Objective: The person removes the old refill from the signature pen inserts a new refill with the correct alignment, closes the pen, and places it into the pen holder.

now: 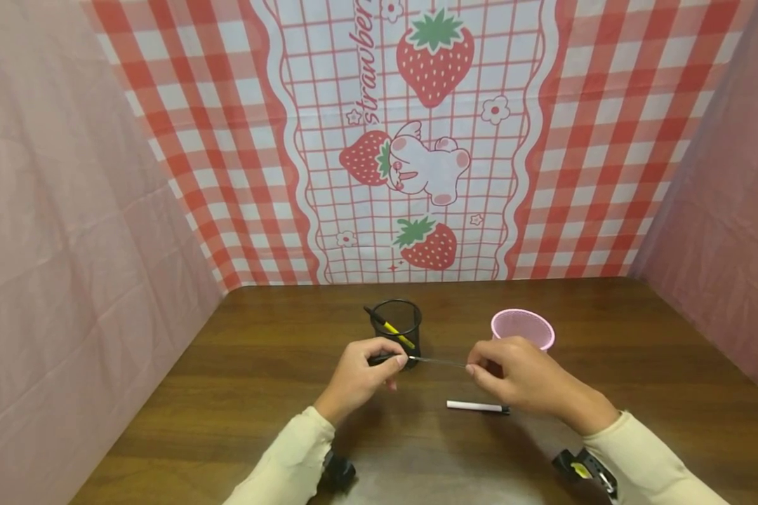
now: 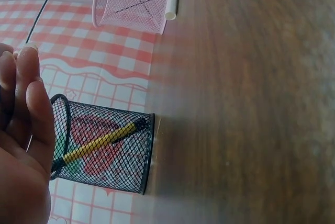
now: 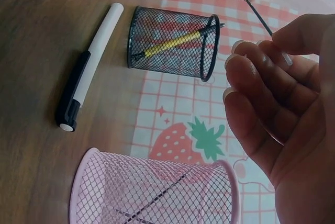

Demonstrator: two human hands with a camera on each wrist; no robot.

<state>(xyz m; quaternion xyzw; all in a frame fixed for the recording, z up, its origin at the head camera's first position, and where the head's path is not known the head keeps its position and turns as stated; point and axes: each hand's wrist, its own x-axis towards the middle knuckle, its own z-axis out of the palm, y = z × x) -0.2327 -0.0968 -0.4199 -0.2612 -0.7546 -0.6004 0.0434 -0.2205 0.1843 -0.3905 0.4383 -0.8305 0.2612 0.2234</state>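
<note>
A thin dark rod (image 1: 441, 361) with a clear end, much like a pen refill, stretches between both hands. My left hand (image 1: 361, 370) pinches its left end together with a black, pen-like piece that has a silvery tip, mostly hidden by fingers. Between thumb and forefinger my right hand (image 1: 523, 372) pinches the clear end (image 3: 286, 59). Just behind the left hand stands a black mesh cup (image 1: 396, 301), a yellow-and-black pen (image 1: 391, 328) leaning in it. Behind the right hand is a pink mesh cup (image 1: 521, 324); two thin dark rods (image 3: 162, 194) cross inside.
On the brown wooden table (image 1: 240, 393), a white marker with a black cap (image 1: 474, 406) lies in front of the hands. A red-and-white strawberry-print cloth (image 1: 404, 210) hangs at the back. Pink cloths (image 1: 88, 231) flank both sides.
</note>
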